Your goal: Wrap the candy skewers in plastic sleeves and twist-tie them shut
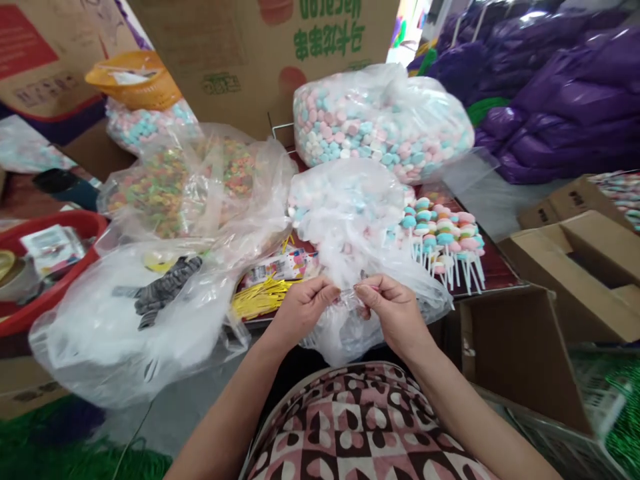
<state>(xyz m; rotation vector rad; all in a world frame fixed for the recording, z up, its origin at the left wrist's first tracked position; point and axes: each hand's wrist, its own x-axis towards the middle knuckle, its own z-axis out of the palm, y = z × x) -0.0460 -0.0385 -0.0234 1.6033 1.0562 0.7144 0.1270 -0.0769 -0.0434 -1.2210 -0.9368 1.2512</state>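
Observation:
Close together over the table's front edge, both my hands have their fingertips pinched. My left hand (309,308) and my right hand (393,308) grip clear plastic film between them, at the edge of a clear plastic bag (345,337); whether it is a separate small bag I cannot tell. Just beyond lies a filled bag of pastel marshmallows (350,190). To the right of it, marshmallow skewers (445,230) on white sticks lie in a pile. Yellow twist ties (264,297) rest left of my left hand, beside a printed packet (280,265).
A large marshmallow bag (380,127) stands at the back. To the left are a bag of orange-green gummies (175,187), a white plastic bag (100,320) with a dark striped bundle (167,287), and a red basin (97,230). Open cartons (525,353) stand right, purple sacks (575,107) behind.

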